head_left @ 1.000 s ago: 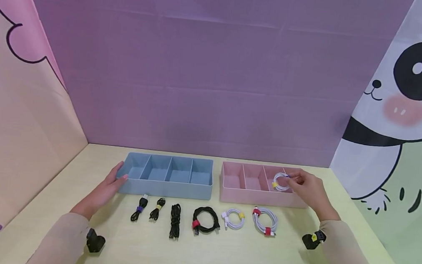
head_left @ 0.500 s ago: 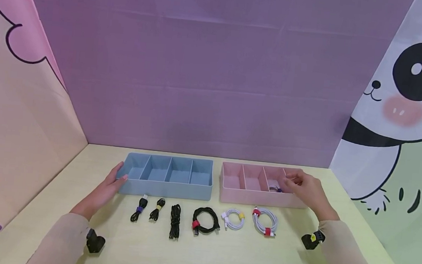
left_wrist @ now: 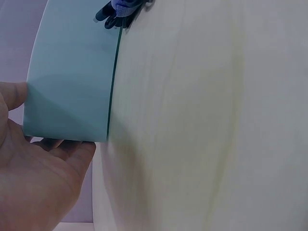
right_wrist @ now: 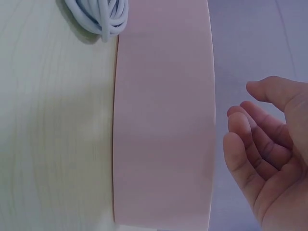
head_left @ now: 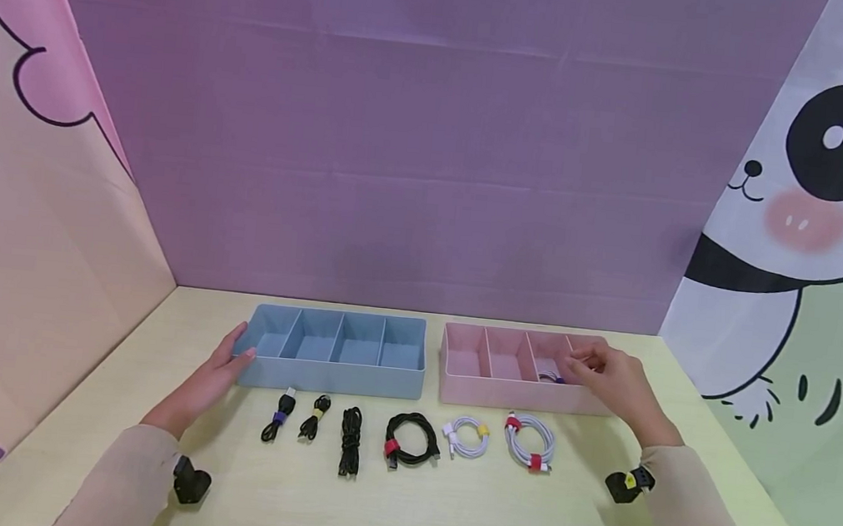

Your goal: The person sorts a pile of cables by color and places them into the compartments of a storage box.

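My left hand [head_left: 220, 362] grips the left end of a blue divided storage box [head_left: 336, 377], thumb at the front rim and fingers against the end wall; the left wrist view shows the same hold. Over the right part of a pink divided box [head_left: 515, 394] is my right hand [head_left: 617, 385], its fingers loosely bent. In the right wrist view nothing lies between that hand's thumb and fingers [right_wrist: 236, 147]. A coiled white cable [head_left: 550, 376] lies low in the pink box's third compartment, mostly hidden by the front wall.
Before the boxes lie several bundled cables: black ones with a purple tie [head_left: 278, 416], a yellow tie [head_left: 314, 417] and a red tie [head_left: 412, 438], a plain black bundle [head_left: 350, 440], and white coils with yellow [head_left: 468, 437] and red ties [head_left: 529, 441]. A purple backdrop [head_left: 429, 172] stands behind.
The coiled white cable with a yellow tie has left my right hand and dropped into the pink box's third compartment. My right hand stays above the box; the left has not moved.
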Action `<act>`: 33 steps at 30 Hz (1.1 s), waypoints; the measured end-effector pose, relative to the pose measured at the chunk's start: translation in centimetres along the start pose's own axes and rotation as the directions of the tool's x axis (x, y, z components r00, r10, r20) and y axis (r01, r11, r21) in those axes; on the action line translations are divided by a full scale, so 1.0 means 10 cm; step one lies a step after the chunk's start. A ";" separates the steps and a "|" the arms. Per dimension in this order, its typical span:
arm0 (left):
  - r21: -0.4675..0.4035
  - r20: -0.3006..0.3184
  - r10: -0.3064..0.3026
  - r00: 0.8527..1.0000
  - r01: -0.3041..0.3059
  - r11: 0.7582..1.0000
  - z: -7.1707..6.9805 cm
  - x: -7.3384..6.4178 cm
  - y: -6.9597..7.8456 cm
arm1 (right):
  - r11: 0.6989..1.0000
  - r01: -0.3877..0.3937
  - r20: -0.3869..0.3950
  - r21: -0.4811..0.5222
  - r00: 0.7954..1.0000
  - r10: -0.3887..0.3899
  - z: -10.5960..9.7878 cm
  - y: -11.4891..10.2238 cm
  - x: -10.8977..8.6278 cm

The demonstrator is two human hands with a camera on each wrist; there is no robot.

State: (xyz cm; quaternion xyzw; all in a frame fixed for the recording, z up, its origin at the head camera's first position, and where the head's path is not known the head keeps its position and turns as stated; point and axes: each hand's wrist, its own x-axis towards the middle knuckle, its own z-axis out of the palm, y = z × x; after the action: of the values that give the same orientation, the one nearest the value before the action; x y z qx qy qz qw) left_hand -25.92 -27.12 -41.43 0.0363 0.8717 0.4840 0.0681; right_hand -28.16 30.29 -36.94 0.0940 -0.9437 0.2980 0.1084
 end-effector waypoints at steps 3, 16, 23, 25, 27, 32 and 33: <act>0.001 -0.002 -0.002 1.000 0.002 1.000 0.01 -0.01 0.01 | 1.000 0.004 0.001 -0.001 1.000 -0.004 -0.01 -0.01 -0.03; -0.009 0.004 -0.016 1.000 0.016 1.000 0.00 -0.01 0.02 | 0.995 0.097 -0.013 -0.019 0.995 -0.097 0.02 -0.02 -0.16; -0.010 0.008 -0.027 1.000 0.027 1.000 0.00 -0.01 0.00 | 0.994 0.102 -0.007 -0.029 0.995 -0.102 0.02 -0.04 -0.22; -0.009 0.008 -0.028 1.000 0.028 1.000 0.00 -0.01 0.00 | 0.994 0.104 -0.011 -0.029 0.995 -0.104 0.02 -0.05 -0.24; -0.007 0.006 -0.028 1.000 0.028 1.000 0.00 -0.02 -0.01 | 0.994 0.106 -0.008 -0.027 0.994 -0.106 0.02 -0.05 -0.26; -0.005 0.005 -0.033 0.999 0.033 0.999 0.00 -0.02 0.00 | 0.995 0.098 0.005 -0.020 0.995 -0.098 0.03 -0.06 -0.30; -0.005 0.006 -0.032 0.999 0.032 0.999 0.00 -0.01 0.01 | 0.995 0.093 0.009 -0.018 0.996 -0.093 0.03 -0.06 -0.30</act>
State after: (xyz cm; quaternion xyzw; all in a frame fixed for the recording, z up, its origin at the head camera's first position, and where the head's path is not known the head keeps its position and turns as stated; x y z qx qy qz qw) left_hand -25.78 -27.12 -41.36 0.0237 0.8708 0.4848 0.0788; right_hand -25.15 29.95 -37.63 0.1382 -0.9415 0.2833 0.1192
